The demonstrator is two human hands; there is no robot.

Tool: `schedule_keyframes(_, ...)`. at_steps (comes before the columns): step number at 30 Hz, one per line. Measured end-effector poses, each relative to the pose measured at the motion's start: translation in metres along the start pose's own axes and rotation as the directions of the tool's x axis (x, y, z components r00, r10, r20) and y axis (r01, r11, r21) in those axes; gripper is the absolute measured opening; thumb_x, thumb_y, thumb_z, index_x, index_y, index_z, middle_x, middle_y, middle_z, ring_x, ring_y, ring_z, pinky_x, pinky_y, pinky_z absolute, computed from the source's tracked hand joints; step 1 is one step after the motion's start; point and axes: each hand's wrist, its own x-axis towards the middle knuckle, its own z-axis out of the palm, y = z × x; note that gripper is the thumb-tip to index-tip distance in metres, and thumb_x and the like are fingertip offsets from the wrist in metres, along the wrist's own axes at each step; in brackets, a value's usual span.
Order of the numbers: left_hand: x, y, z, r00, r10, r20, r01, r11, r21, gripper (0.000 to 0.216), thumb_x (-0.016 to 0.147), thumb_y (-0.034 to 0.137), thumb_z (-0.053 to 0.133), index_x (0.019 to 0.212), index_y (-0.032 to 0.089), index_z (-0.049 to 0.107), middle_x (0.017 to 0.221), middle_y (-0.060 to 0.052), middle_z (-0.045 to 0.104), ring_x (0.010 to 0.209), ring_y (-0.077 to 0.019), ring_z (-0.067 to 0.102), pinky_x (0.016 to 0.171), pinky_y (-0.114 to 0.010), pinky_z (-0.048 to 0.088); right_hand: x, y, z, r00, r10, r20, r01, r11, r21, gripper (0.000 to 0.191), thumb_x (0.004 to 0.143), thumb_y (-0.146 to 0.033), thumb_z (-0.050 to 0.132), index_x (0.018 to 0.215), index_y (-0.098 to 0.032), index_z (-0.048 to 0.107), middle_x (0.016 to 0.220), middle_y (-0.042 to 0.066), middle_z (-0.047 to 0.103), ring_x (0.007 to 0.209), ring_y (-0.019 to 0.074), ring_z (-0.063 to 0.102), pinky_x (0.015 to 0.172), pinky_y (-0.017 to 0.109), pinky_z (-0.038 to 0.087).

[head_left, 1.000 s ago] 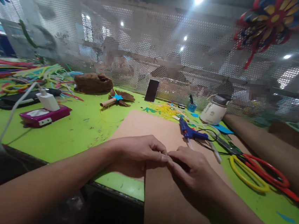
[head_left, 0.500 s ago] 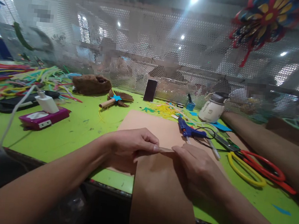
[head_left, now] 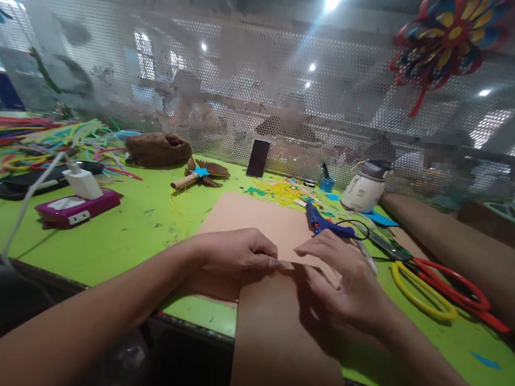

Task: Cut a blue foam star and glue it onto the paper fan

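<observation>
A strip of brown kraft paper [head_left: 286,347] hangs over the table's front edge, its top edge folded over narrowly. My left hand [head_left: 243,251] pinches the left part of that fold between thumb and fingers. At the right end of the fold, my right hand [head_left: 340,280] has its thumb and fingers spread apart, the thumb close to the paper. Under both hands lies a flat pale-brown sheet [head_left: 241,213]. Just beyond my right hand, a blue glue gun [head_left: 327,222] rests on the sheet's right side.
Scissors with red and yellow handles [head_left: 425,294] lie at right, near a rolled brown paper [head_left: 456,254]. A white bottle [head_left: 365,188], yellow paper shreds [head_left: 280,192] and a phone [head_left: 258,158] stand behind. At left are a purple power strip [head_left: 78,206] and a brown pouch [head_left: 158,149].
My right hand has let go of the folded edge and spread its thumb and fingers. My left hand keeps its pinch, and the paper has shifted slightly right.
</observation>
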Motion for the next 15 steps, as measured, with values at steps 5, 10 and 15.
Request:
schedule_keyframes(5,0.0,0.01,0.012,0.999,-0.035,-0.031,0.037,0.997,0.063,0.026,0.087,0.03,0.038,0.067,0.016,0.047,0.063,0.005,0.041,0.058,-0.008,0.036,0.052,-0.019,0.029,0.004,-0.007,0.015,0.984,0.021,0.175,-0.011,0.998,-0.056,0.016,0.088,-0.019,0.048,0.087,-0.013,0.064,0.079,0.008,0.061,0.077,0.0193,0.05,0.068,0.033,0.038)
schedule_keyframes(10,-0.004,0.01,0.018,0.997,-0.044,-0.062,0.053,0.986,0.156,0.024,0.087,0.027,0.035,0.066,0.017,0.045,0.061,0.006,0.041,0.056,-0.0082,0.034,0.05,-0.02,0.027,0.002,-0.003,0.015,0.986,0.077,0.15,-0.092,0.991,0.096,0.011,0.085,-0.014,0.051,0.082,-0.013,0.062,0.076,0.005,0.059,0.071,0.0142,0.052,0.062,0.025,0.038)
schedule_keyframes(15,-0.004,0.01,0.017,0.998,-0.037,-0.051,0.045,0.985,0.169,0.024,0.086,0.026,0.036,0.066,0.017,0.044,0.06,0.006,0.041,0.056,-0.0083,0.034,0.05,-0.02,0.028,0.0,-0.003,0.015,0.978,0.079,0.192,-0.097,0.991,0.087,0.011,0.087,-0.014,0.049,0.082,-0.014,0.059,0.078,0.004,0.057,0.072,0.0136,0.05,0.064,0.025,0.037)
